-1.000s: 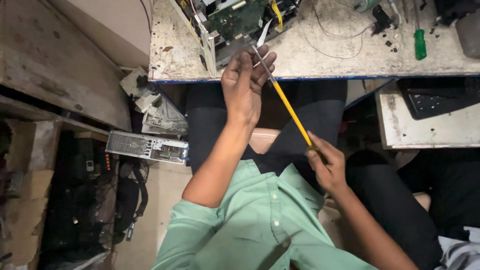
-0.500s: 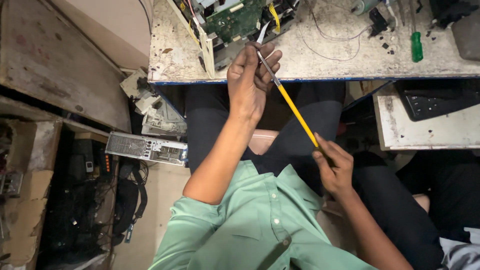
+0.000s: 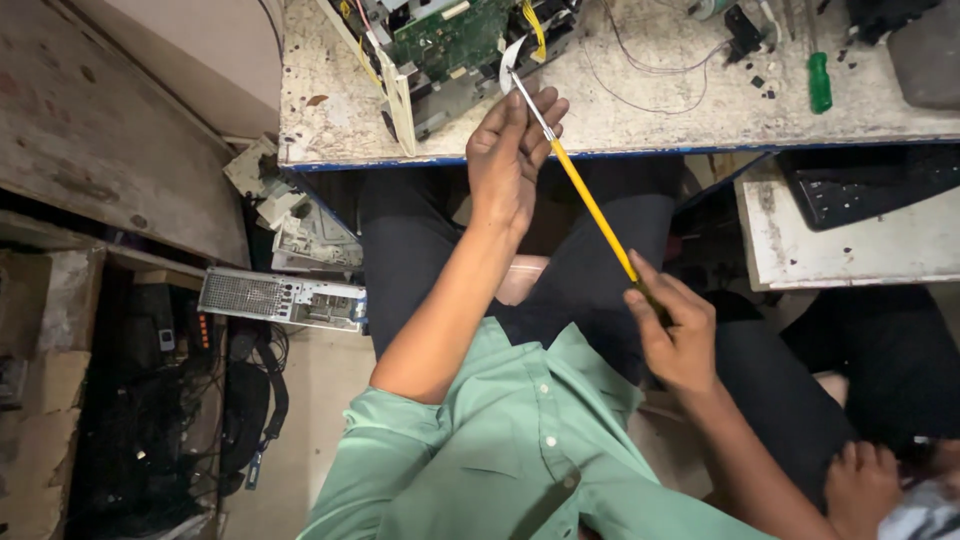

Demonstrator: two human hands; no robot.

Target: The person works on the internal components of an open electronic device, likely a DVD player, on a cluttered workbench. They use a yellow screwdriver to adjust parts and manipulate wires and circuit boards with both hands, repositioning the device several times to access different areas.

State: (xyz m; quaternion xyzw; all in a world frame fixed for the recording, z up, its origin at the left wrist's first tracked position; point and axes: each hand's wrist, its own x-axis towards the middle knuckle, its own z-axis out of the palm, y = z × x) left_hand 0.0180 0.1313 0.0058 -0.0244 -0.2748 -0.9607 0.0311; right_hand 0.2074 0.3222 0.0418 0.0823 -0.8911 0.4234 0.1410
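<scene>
Barely shifted, yellow-handled screwdriver (image 3: 590,205) spans both hands, tip perhaps bare metal.

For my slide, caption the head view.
Left hand steadies a yellow brush, right hand holding its end.

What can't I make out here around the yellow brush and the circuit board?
- Brush handle end: head view, hidden inside the right hand.
- Yellow brush bristles: too small to tell whether they touch the white ribbon strip.
- Green circuit board: cut off by the top edge.
- Left hand fingertips: grip on the metal ferrule unclear, seen from behind.
</scene>
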